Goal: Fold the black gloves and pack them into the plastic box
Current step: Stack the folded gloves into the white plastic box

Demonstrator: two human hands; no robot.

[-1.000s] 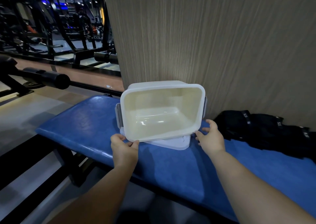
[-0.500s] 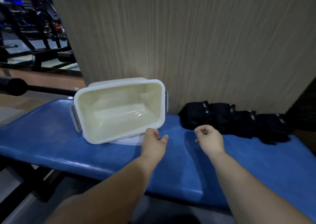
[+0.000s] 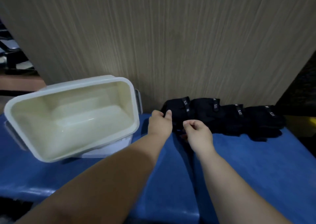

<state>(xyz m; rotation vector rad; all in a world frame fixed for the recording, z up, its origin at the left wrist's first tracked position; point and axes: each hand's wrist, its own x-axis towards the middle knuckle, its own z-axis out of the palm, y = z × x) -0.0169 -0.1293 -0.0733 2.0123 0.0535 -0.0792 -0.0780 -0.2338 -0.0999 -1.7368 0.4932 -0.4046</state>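
Resting side by side — four black gloves [image 3: 222, 116], one plastic box [image 3: 25, 138].

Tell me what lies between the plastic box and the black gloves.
Head view: only bare blue bench pad, with the left hand reaching across it to pinch the edge of the leftmost glove.

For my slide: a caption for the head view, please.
Left hand and right hand at black gloves; empty plastic box beside.

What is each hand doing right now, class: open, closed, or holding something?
Left hand: pinches the edge of the leftmost black glove.
Right hand: fingers curled at that glove's front edge; a grip cannot be told.
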